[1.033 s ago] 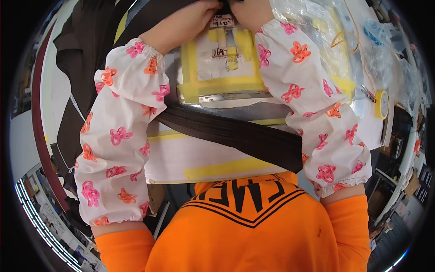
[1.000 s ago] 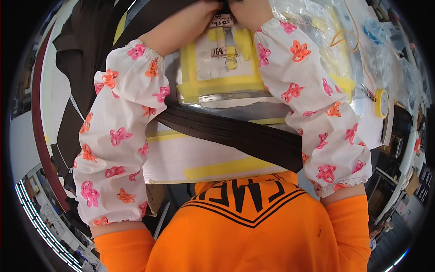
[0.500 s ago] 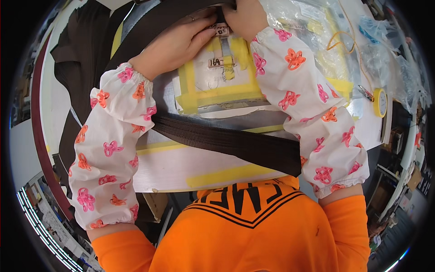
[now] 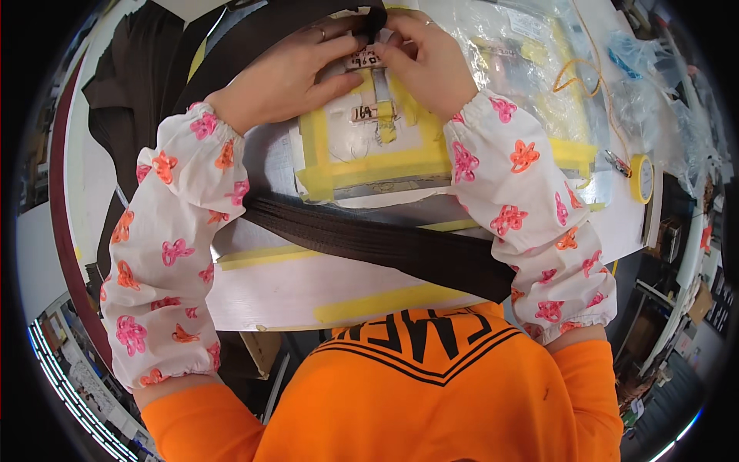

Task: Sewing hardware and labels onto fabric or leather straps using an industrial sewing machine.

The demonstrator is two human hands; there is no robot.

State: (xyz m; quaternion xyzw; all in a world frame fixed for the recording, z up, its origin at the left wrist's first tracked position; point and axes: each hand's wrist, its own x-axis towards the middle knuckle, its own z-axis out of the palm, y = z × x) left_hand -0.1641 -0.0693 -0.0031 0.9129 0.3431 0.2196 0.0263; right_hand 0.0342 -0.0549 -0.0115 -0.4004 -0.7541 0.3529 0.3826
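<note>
A long dark brown fabric strip curves over the far part of the work surface, its end folding down between my hands. My left hand reaches along it with fingers stretched and thumb apart, the fingertips against the strip's end. My right hand is closed, thumb and fingers pinched at that same end; the fingertips are partly hidden. Beneath both hands lies a pale panel edged with yellow tape, bearing small paper labels and loose threads. A bundle of dark brown strips crosses the near side, between my forearms.
More dark brown fabric hangs at the left. To the right are clear plastic sheeting, an orange cord, a yellow tape roll and a small cutter. The white table edge runs in front of me.
My right hand has drawn back toward me and right, its fingers now showing at the strip's end. My left hand has shifted slightly left, with its thumb spread from its fingers.
</note>
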